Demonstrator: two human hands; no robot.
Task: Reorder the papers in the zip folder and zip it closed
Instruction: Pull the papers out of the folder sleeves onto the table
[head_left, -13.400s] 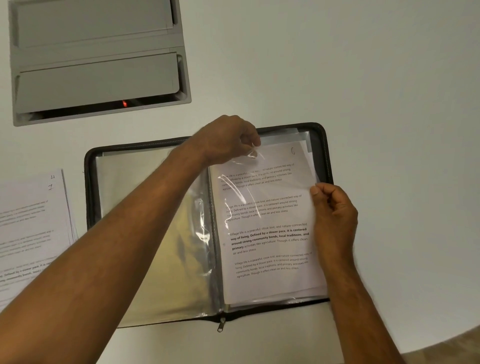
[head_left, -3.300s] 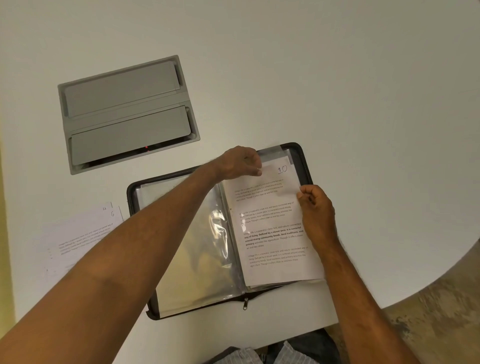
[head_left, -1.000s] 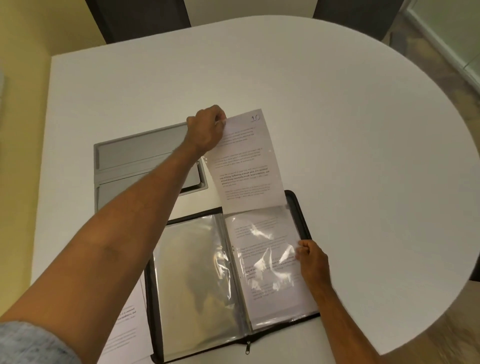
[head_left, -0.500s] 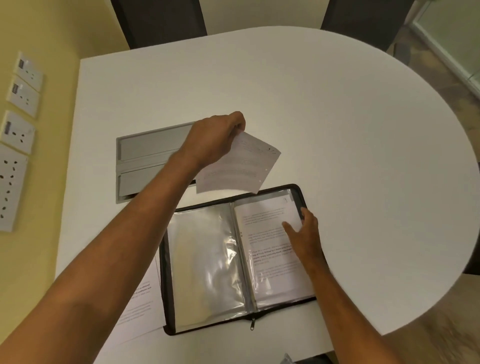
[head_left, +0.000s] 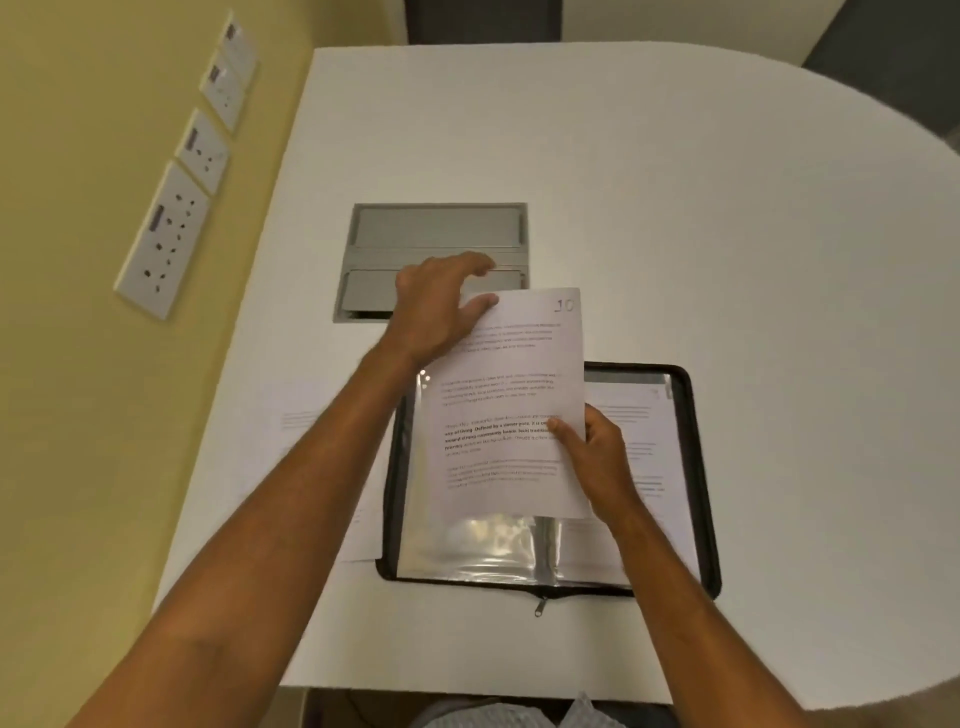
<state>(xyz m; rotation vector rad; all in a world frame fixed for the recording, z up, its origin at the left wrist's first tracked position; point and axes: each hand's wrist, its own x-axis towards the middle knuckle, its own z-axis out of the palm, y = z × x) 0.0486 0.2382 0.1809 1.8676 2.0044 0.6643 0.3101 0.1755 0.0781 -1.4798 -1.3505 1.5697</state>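
The black zip folder (head_left: 698, 467) lies open on the white table, its clear plastic sleeves (head_left: 483, 551) showing. A printed sheet marked 10 (head_left: 511, 395) hangs above the folder's left half. My left hand (head_left: 436, 306) holds its top left corner, thumb on the front. My right hand (head_left: 597, 457) pinches its right edge. Another printed page (head_left: 644, 457) sits in the folder's right-hand sleeve. The zip pull (head_left: 540, 607) lies at the folder's near edge.
Loose printed papers (head_left: 311, 415) lie on the table left of the folder, partly under my left arm. A grey cable hatch (head_left: 436, 234) is set into the table beyond the folder. Wall sockets (head_left: 166, 239) line the yellow wall at left.
The sheet marked 10 came out of the right sleeve in my left hand. It swung down over the folder's left half, and my right hand left the folder page and took its right edge.
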